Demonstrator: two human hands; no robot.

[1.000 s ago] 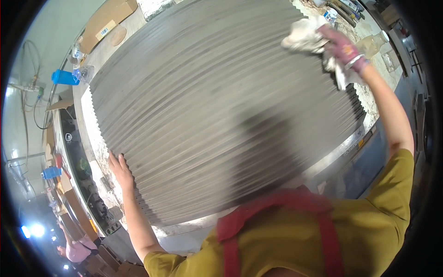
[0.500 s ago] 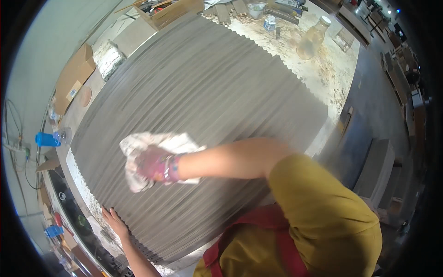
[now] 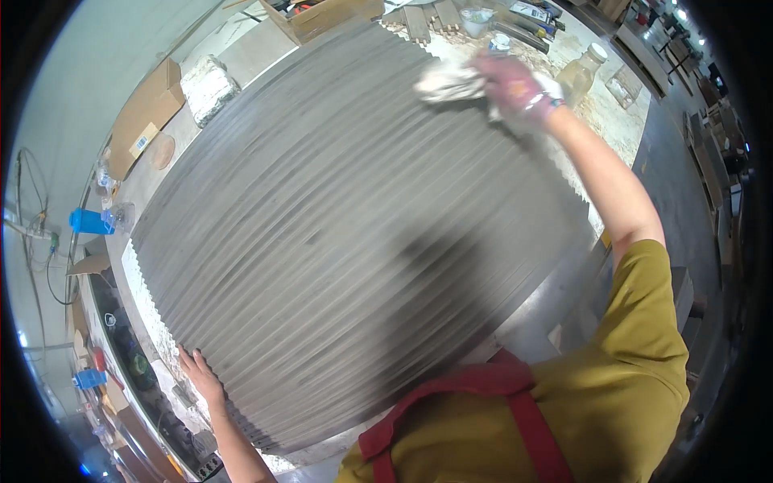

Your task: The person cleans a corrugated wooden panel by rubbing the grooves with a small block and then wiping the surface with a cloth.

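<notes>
A large grey ribbed panel [image 3: 338, 225] with toothed edges lies across the worktable. My right hand [image 3: 515, 90], in a purple glove and smeared by motion, grips a crumpled white rag [image 3: 448, 83] at the panel's far right edge. Close to that hand are a small jar [image 3: 499, 43] and a tall lidded jar [image 3: 581, 74] of yellowish liquid. My bare left hand [image 3: 201, 378] rests at the panel's near left edge, fingers stretched out, holding nothing.
A wooden box [image 3: 330, 20] of tools stands at the far side. Along the left lie a white wrapped bundle [image 3: 209, 88], a cardboard piece [image 3: 146, 119] and a blue cup [image 3: 90, 221]. Grey strips [image 3: 417, 22] and a tub [image 3: 477, 21] sit at the back.
My right hand has swept the rag from the panel's left-middle to its far right edge, the arm now stretched out. My left hand stays at the near left edge.
</notes>
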